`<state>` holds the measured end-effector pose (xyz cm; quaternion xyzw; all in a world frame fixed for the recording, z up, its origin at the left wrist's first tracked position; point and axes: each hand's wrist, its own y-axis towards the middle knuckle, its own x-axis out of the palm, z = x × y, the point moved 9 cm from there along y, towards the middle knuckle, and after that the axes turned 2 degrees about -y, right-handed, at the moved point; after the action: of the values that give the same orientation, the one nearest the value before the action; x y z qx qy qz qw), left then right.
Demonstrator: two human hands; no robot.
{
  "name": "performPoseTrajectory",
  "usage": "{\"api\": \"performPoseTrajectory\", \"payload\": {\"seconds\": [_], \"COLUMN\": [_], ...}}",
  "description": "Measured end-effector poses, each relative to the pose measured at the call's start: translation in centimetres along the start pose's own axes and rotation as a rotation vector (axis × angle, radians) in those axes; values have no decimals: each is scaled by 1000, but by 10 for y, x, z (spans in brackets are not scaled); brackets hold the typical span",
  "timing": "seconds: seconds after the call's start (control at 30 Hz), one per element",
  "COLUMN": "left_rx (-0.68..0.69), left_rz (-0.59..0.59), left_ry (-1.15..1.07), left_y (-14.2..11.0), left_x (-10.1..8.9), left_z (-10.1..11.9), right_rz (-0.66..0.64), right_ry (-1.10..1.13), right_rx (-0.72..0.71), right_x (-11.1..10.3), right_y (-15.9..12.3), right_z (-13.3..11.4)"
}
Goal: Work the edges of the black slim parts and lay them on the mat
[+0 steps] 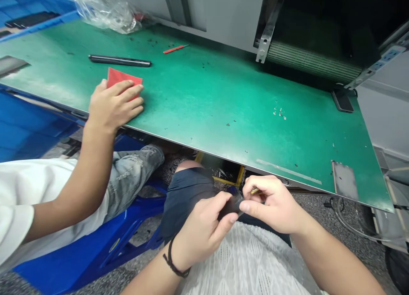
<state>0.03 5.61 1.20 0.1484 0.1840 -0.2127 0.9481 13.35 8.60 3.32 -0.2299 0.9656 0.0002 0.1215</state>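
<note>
Dark flat object (230,206) sits clenched in the fingers (260,184) of left hand (201,235) and right hand (276,203), brass tip (255,191) beside it.

Dark object (230,206) between left hand (201,233), right hand (271,203)

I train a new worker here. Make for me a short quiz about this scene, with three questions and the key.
1. True or false: the person's left hand, pinching a dark object, wears a cord bracelet.
2. What colour is the card under the co-worker's hand? A red, B blue, C white.
3. Fill the gap: a brass-coloured tip shows at the fingers of the person's ____ hand.

Key: 1 true; 2 A; 3 right.
</note>
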Motion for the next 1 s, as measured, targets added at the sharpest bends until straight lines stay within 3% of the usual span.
{"api": "performPoseTrajectory", "payload": {"seconds": [0.07, 0.17, 0.23, 0.33, 0.47, 0.53, 0.57, 0.63, 0.7, 0.83, 0.93, 1.0], "left_rx": [101, 141, 38, -181, -304, -333, -348, -380, -430, -477, -468, -374], "left_rz": [18, 31, 51, 79, 146, 223, 251, 254, 174, 136, 167, 253], "left_ry": [132, 194, 166, 83, 5, 111, 217, 456, 631, 828, 876, 875], "left_y": [-2, -3, 3, 25, 80, 115, 133, 170, 205, 254, 266, 260], "left_x": [-3, -7, -17, -38, -82, -111, -124, -145, -157, -180, -193, -198], "left_z": [6, 6, -3, -24, -48, -65, -75, -96, -123, -163, -166, -148], "right_rz": [-22, 88, 207, 321, 472, 522, 532, 551, 609, 813, 973, 1034], "right_ry": [198, 351, 305, 6, -698, -1058, -1134, -1201, -1248, -1334, -1355, -1355], "right_rx": [110, 158, 147, 103, 59, 148, 200, 291, 362, 456, 515, 557], "right_x": [4, -5, -22, -60, -134, -174, -195, -235, -278, -371, -438, -475], "right_y": [-1, -3, -7, -14, -13, -2, 6, 25, 44, 81, 103, 116], "right_z": [15, 29, 30, 20, 9, 16, 22, 32, 34, 17, -4, -11]}}
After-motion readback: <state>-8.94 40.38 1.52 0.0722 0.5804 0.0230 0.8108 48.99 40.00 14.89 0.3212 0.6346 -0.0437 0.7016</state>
